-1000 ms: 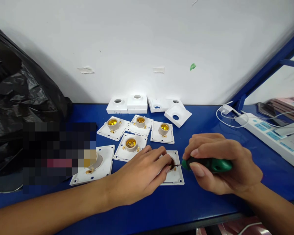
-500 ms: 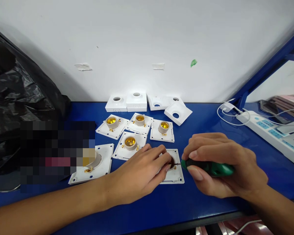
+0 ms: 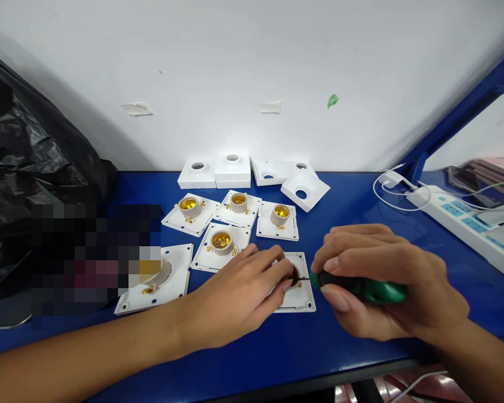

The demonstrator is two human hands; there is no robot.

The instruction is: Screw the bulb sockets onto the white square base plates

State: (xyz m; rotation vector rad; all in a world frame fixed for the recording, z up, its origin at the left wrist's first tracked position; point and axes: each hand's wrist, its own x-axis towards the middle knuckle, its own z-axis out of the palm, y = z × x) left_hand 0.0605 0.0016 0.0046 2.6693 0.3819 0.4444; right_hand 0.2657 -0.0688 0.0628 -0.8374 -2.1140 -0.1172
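One wide blue surface, backed by a white wall. Heaped at far left, a black plastic bag, with a blurred patch below it. At right, a blue frame post, then a white power strip with white cables looped beside it.

Two bare hands low in the middle. Left hand laid palm-down over the nearest white socket plate, fingertips pressed at the dark hole in its centre, closed lightly on the part there; exact grip hidden under the fingers. Right hand wrapped firmly round a green-handled screwdriver, held level, its thin shaft pointing left into that same hole, tip just beside the left fingertips.

Behind the hands, four white plates with brass lamp sockets facing up, set close together in a loose cluster. To the left of them, one more plate, partly covered by the blurred patch, a brass clip showing near its edge. Farthest back, against the wall, four white square covers with round holes, the rightmost one tilted and resting on its neighbour.
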